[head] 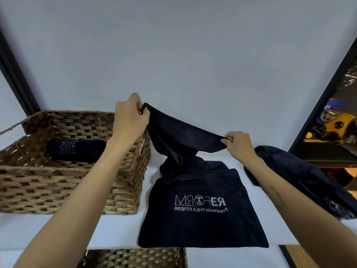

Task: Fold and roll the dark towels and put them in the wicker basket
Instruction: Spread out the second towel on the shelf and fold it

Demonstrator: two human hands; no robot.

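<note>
Progress: one rolled towel (pixel 75 152) lies in the basket (pixel 123 171) at left. On the shelf (pixel 208 256), the left hand (pixel 131 118) and right hand (pixel 238 143) each pinch a far corner of the second towel (pixel 201 215) — lifted, not yet folded. A third towel (pixel 301 178) waits at right — untouched.

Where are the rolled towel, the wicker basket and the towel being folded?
rolled towel (pixel 75 152), head view, middle of the roll
wicker basket (pixel 67 192), head view, near wall
towel being folded (pixel 201 219), head view, flat part below the lettering
</note>
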